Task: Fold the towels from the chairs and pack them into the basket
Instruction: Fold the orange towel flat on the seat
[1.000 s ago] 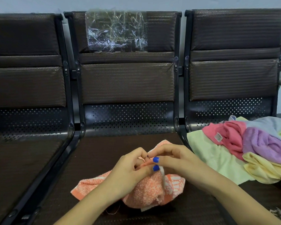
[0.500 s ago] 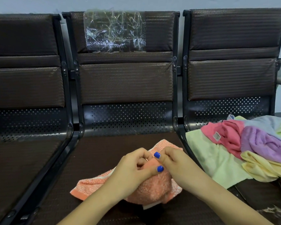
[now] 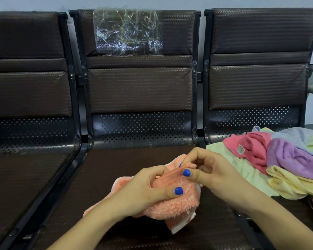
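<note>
An orange and white towel (image 3: 177, 206) lies bunched on the middle chair seat (image 3: 116, 163). My left hand (image 3: 145, 190) grips its upper fold with thumb and curled fingers. My right hand (image 3: 211, 170) pinches the towel's edge just to the right of the left hand, and a short stretch of hem is taut between them. On the right chair lies a loose pile of towels (image 3: 278, 165): pale green, pink, purple, yellow and light blue. No basket shows in the head view.
Three dark brown chairs stand joined in a row against a pale wall. A clear plastic sheet (image 3: 127, 32) hangs over the middle chair's backrest. The left chair seat (image 3: 18, 177) bears nothing.
My hands have drawn slightly apart, stretching the orange towel's edge between them. The right hand moved a little right and up.
</note>
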`<state>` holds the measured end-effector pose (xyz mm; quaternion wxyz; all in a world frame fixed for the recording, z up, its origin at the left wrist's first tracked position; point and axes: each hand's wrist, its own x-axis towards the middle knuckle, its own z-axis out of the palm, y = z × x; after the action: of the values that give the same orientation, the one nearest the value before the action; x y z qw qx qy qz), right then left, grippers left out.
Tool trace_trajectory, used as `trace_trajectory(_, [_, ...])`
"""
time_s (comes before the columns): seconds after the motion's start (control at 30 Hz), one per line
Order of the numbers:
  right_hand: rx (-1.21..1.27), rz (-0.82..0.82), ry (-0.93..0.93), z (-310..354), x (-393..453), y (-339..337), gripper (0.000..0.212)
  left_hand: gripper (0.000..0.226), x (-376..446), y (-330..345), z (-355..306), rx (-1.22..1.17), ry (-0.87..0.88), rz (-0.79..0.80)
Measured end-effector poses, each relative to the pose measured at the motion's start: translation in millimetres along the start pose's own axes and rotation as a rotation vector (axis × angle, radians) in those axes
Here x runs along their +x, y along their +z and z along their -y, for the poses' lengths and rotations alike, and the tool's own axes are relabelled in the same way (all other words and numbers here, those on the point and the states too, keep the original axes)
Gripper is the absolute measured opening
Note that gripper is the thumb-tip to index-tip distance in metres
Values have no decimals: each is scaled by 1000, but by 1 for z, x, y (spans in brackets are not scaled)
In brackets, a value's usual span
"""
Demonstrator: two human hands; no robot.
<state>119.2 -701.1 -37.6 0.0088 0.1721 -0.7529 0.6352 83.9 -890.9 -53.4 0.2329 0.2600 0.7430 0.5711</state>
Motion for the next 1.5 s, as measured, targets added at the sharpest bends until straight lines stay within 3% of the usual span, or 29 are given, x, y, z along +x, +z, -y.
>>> trace_trajectory(0.1, [16, 0, 3, -1, -1, -8, 31, 45, 1, 1, 2, 21, 31, -32])
trace_trajectory(0.2, [-10, -40, 11, 3, -2, -17, 33, 51, 2, -3, 10, 100, 38, -100])
trace_trajectory(0.27, [-5, -72, -6, 6, -3, -23, 35, 53, 2, -8, 11, 118, 9, -65])
trace_trajectory(0.4, [52, -240, 42, 8, -6, -34, 4, 13, -1, -12, 11, 206, 8, 51])
trace_trajectory(0.43, [63, -275, 45, 5, -7, -39, 9, 18, -1, -14, 14, 240, 20, 37])
trace_trajectory(0.53, [130, -331, 49, 3, -9, -44, 50, 71, 0, -22, 22, 323, 35, -47])
trace_trajectory(0.6, [178, -388, 51, 0, -9, -48, 58, 75, 0, -26, 24, 372, 25, -78])
trace_trajectory(0.77, [204, -546, -27, -3, -11, -62, 54, 69, -4, -39, 25, 363, -22, -140])
trace_trajectory(0.87, [205, -645, -61, -4, -14, -70, 44, 44, -10, -46, 23, 355, -43, -168])
trace_trajectory(0.93, [200, -708, -68, -7, -16, -76, 50, 18, -15, -52, 20, 409, -52, -199])
trace_trajectory(1.1, [157, -797, -47, -15, -19, -85, 78, 28, -29, -66, 17, 539, -48, -309])
trace_trajectory(1.3, [170, -874, 2, -23, -22, -93, 51, 20, -40, -73, 15, 473, -86, -397])
trace_trajectory(1.43, [92, -850, 10, -29, -23, -94, 49, 14, -45, -75, 13, 421, -111, -450])
trace_trajectory(1.5, [96, -849, 24, -30, -22, -94, 36, 13, -45, -74, 11, 384, -78, -503])
